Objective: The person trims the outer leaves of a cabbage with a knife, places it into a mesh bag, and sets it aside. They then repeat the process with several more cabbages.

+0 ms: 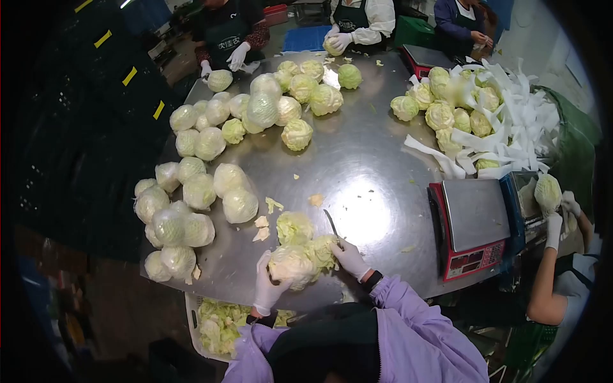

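Note:
My left hand [271,281], in a white glove, is wrapped round the near side of a pale cabbage [294,265] at the table's front edge. In my gloved right hand [350,258] is a knife [330,221], its thin, dark, curved end pointing up and away from me. That hand is beside a greener cabbage [324,250], which touches the one in my left hand. Just behind lies another leafy cabbage [294,227]. Leaf scraps [262,228] are scattered to its left.
Wrapped cabbages [199,191] crowd the metal table's left side. Bare ones and white foam strips [511,121] are piled at the back right. A red scale [474,220] stands at right. A crate of leaves [220,327] sits below the edge. Several co-workers handle cabbages around the table.

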Tool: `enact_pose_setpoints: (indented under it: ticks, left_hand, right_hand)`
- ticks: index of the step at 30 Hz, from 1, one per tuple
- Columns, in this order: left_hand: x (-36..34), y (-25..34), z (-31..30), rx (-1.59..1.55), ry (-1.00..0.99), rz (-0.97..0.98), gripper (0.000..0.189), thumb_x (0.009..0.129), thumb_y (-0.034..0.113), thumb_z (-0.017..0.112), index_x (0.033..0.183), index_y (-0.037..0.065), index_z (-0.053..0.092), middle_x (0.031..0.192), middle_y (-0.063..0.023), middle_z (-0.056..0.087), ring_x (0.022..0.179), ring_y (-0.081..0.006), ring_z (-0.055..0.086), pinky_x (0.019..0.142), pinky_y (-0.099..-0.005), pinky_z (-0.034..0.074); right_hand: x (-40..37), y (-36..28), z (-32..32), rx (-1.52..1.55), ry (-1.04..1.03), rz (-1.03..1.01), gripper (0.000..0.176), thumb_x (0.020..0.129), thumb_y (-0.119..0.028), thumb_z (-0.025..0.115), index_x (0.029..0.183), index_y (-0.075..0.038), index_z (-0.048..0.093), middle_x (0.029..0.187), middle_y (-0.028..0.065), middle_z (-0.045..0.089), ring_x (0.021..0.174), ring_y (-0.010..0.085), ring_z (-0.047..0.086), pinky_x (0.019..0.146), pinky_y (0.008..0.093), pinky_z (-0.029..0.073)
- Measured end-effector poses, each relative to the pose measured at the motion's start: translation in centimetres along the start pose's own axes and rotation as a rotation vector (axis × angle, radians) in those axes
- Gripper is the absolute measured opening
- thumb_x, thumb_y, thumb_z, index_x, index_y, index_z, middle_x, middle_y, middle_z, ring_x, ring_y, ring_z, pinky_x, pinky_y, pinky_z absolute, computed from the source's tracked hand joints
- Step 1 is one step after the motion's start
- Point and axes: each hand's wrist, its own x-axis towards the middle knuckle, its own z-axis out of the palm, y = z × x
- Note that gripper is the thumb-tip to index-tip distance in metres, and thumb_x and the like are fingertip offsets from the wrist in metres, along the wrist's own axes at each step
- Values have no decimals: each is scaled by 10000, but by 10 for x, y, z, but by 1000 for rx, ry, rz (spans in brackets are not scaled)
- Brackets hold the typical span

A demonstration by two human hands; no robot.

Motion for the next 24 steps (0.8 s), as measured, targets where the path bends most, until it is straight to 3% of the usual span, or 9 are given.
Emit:
enact_pose_setpoints:
  ticks: [7,8,9,13,16,19,20,23,24]
  left_hand:
    - [3,41,10,581,125,-23,955,642,361,827,1376,-20,349,1411,-241,346,1342,-370,307,1116,-450,247]
    - [6,32,5,555,145,22,891,672,295,823,1367,-30,370,1384,-228,380,1285,-352,380,1083,-432,304]
    - [8,24,-2,552,155,24,891,672,295,823,1367,-30,370,1384,-228,380,1285,-352,380,1083,-432,304]
    - [-3,-6,-27,14,176,-189,885,745,117,780,1429,-4,232,1350,-188,404,1252,-250,413,1051,-362,358]
    - [-15,-3,-20,-94,247,-245,935,735,116,789,1434,-2,179,1313,-171,425,1205,-250,456,1027,-347,384]
    - [-13,-13,-20,-235,256,-267,896,756,61,748,1441,14,172,1305,-166,429,1207,-242,452,1029,-353,383]
    - [-14,-18,-22,-231,253,-270,896,756,61,748,1441,14,172,1305,-166,429,1207,-242,452,1029,-353,383]
    - [-13,-14,-33,-391,189,-225,671,862,222,629,1409,45,282,1352,-153,425,1244,-262,443,1052,-398,371]
    - [-12,-2,-34,-772,138,-324,589,893,310,545,1383,53,342,1359,-147,442,1246,-277,455,1045,-422,383]
  right_hand:
    - [-28,-53,40,-277,-177,-248,412,852,-210,620,1217,-29,554,821,95,650,778,167,630,699,322,497]
    - [-18,-41,45,187,-113,-257,331,842,-143,606,1147,-19,575,803,70,643,712,158,629,654,306,510]
    - [-4,-29,26,196,-156,85,288,833,-115,623,1096,-6,582,804,71,645,668,145,621,627,287,515]
    - [29,13,-4,7,-157,125,402,807,-212,701,1127,-10,564,795,96,639,665,161,623,601,291,504]
    - [12,-24,1,-409,143,-420,474,788,-256,700,1177,-29,553,1002,167,635,852,321,627,748,347,506]
    - [-6,-66,29,-486,172,-705,472,832,-171,651,1264,-33,521,1087,174,634,929,299,651,789,334,515]
    - [-15,-82,40,-392,-15,-768,429,863,-158,611,1270,-51,527,1055,167,637,863,293,646,757,326,515]
    - [6,-63,77,-191,-504,-232,387,892,-126,560,1274,-66,550,1010,92,677,642,148,599,611,291,495]
    - [18,-50,79,-184,-504,-250,387,892,-126,560,1274,-66,550,1010,92,677,642,148,599,611,291,495]
